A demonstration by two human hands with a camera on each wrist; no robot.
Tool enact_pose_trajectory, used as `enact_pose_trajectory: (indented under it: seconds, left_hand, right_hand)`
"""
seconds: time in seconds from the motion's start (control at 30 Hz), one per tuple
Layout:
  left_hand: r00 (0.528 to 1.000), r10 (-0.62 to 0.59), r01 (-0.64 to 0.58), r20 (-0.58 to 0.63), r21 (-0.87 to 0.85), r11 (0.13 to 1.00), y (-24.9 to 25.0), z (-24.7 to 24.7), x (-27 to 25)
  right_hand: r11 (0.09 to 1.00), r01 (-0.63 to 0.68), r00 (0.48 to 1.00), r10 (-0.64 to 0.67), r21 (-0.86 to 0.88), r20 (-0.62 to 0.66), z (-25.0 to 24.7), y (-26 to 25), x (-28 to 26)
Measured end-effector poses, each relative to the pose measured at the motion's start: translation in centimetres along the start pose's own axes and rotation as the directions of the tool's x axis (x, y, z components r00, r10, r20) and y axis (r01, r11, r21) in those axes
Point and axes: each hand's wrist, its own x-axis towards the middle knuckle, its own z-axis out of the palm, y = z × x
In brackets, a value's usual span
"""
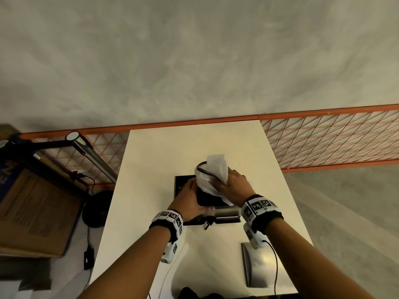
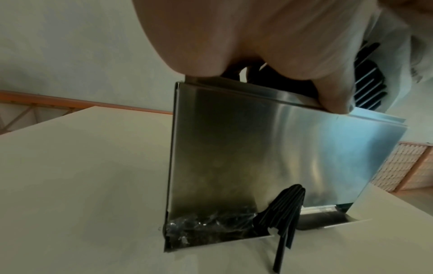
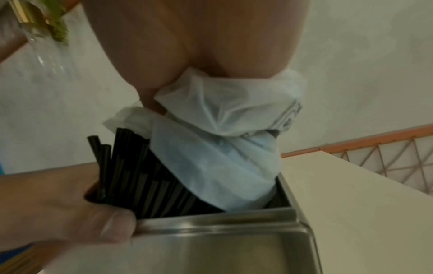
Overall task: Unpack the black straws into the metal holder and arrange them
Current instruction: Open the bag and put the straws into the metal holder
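A metal holder (image 1: 226, 212) stands mid-table on the white table (image 1: 172, 152). My left hand (image 1: 190, 195) grips a bundle of black straws (image 1: 205, 197) standing in the holder's open top, thumb (image 3: 105, 222) on the front rim. My right hand (image 1: 232, 184) grips the white plastic bag (image 1: 216, 169) that still covers the bundle's upper part. In the right wrist view the bag (image 3: 222, 115) bunches up under my palm above the straws (image 3: 140, 176). The left wrist view shows the holder's front (image 2: 257, 148) and several straws (image 2: 286, 213) poking out of its bottom slot.
A flat metal lid (image 1: 257, 264) lies near the table's front right. A desk lamp (image 1: 90, 156) and cardboard box (image 1: 32, 208) sit to the left. Orange wire grid (image 1: 323, 139) runs behind the table. Something black (image 1: 194, 293) lies at the near edge.
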Motion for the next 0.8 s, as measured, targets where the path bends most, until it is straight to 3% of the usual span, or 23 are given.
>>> enact_pose_trajectory:
  seconds: [0.13,0.3,0.43,0.57,0.7,0.8]
  left_hand:
    - [0.999,0.007,-0.008,-0.034,-0.012,1.0,0.2,-0.1,-0.1]
    - [0.998,-0.002,-0.003,-0.07,-0.085,0.996,0.5,-0.4,0.0]
    - [1.0,-0.007,0.005,-0.021,-0.077,0.997,-0.1,-0.4,0.1]
    - [1.0,-0.01,0.009,-0.024,-0.05,0.999,0.1,-0.5,0.1]
    - [0.999,0.01,-0.01,-0.032,-0.015,1.0,0.1,-0.4,0.0]
    - [0.998,0.058,-0.057,-0.035,0.028,0.998,0.1,-0.3,-0.2]
  right_hand:
    - [0.985,-0.016,0.999,0.024,0.169,-0.041,-1.2,-1.0,-0.7]
    - [0.941,-0.019,0.976,0.091,0.337,-0.2,-1.4,-0.9,-0.5]
    - [0.985,-0.125,0.989,0.133,0.12,-0.058,-0.4,-0.5,-0.5]
    - [0.987,-0.135,0.99,0.138,0.086,-0.03,0.2,-0.2,-0.8]
    - [0.975,-0.07,0.998,0.07,0.21,0.005,-0.9,0.3,-1.0]
    - [0.935,-0.156,0.988,0.153,0.319,0.036,-1.7,0.4,-1.1]
